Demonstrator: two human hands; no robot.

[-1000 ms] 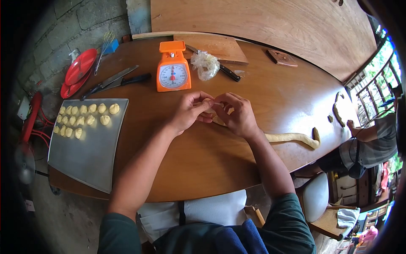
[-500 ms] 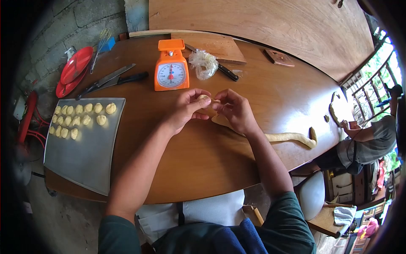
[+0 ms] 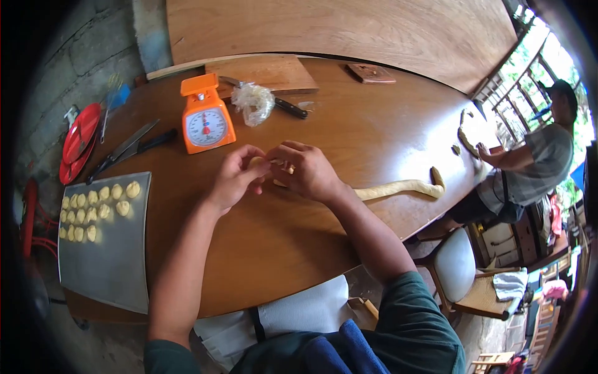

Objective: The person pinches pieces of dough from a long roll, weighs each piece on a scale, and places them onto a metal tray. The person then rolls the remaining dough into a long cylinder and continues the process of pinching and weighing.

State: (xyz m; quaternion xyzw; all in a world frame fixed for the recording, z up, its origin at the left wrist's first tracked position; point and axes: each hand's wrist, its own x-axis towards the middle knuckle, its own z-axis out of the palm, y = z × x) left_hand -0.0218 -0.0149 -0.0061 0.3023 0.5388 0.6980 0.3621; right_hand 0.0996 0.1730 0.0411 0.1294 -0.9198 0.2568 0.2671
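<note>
My left hand (image 3: 240, 177) is closed on a small dough piece (image 3: 256, 162) above the middle of the table. Right beside it, my right hand (image 3: 305, 169) has its fingers pinched together, with a bit of dough at the fingertips. A long dough rope (image 3: 398, 187) runs on the table from under my right hand and bends at its right end. Several small dough balls (image 3: 116, 191) sit in rows on the metal tray (image 3: 115, 268) at the left.
Behind my hands stand an orange scale (image 3: 207, 128), a plastic bag (image 3: 253, 103) and a knife (image 3: 290, 108). More knives (image 3: 128, 149) and red plates (image 3: 81, 134) are at left. Another person (image 3: 529, 159) works with dough at the far right, near a chair (image 3: 456, 268).
The view has turned right, so things on the table appear further left. My hands remain close together, with the right one turned more over the dough. The other person is more upright and more visible.
</note>
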